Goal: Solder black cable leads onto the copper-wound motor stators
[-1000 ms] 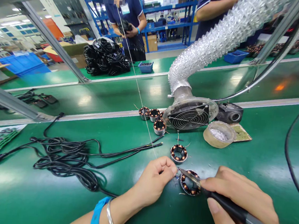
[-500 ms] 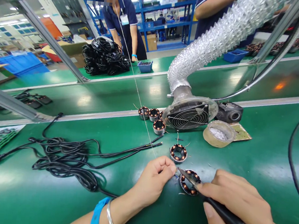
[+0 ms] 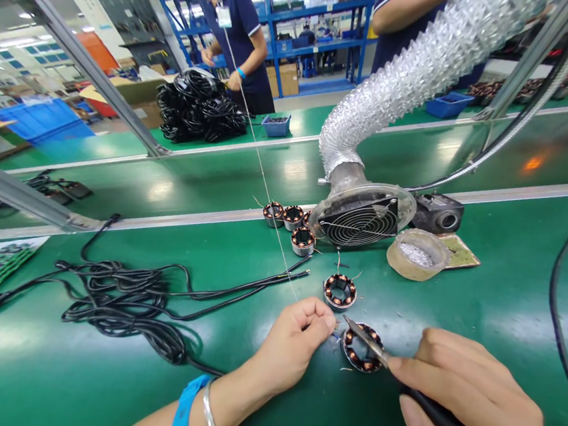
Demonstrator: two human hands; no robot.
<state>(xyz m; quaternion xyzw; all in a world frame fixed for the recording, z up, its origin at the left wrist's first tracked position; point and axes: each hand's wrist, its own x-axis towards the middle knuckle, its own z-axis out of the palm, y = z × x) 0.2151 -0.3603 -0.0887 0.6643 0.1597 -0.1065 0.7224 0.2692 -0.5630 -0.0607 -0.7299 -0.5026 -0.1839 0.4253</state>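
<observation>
My right hand [image 3: 480,393] grips a soldering iron [image 3: 437,419] with a black handle. Its metal tip points left, over the upper rim of a copper-wound motor stator [image 3: 351,361] lying on the green bench. Just left of that stator, my left hand [image 3: 300,335] is pinched closed on a thin solder wire [image 3: 274,222] that hangs down from above. The fingers cover the wire's lower part. Short lead ends stick out between the fingertips and the stator. A second stator [image 3: 340,291] sits slightly farther back.
Several more stators [image 3: 303,240] stand beside a round fan hood [image 3: 361,214] on a silver duct. Right of it are a shallow cup [image 3: 418,254] of silvery bits and a dark holder [image 3: 437,213]. Coiled black cables [image 3: 124,305] lie left. Across the bench a person [image 3: 240,41] stands.
My right hand and the soldering iron have shifted slightly right, the tip drawing away from my left fingertips. My left hand has barely moved. The person across has straightened up and raised their hands.
</observation>
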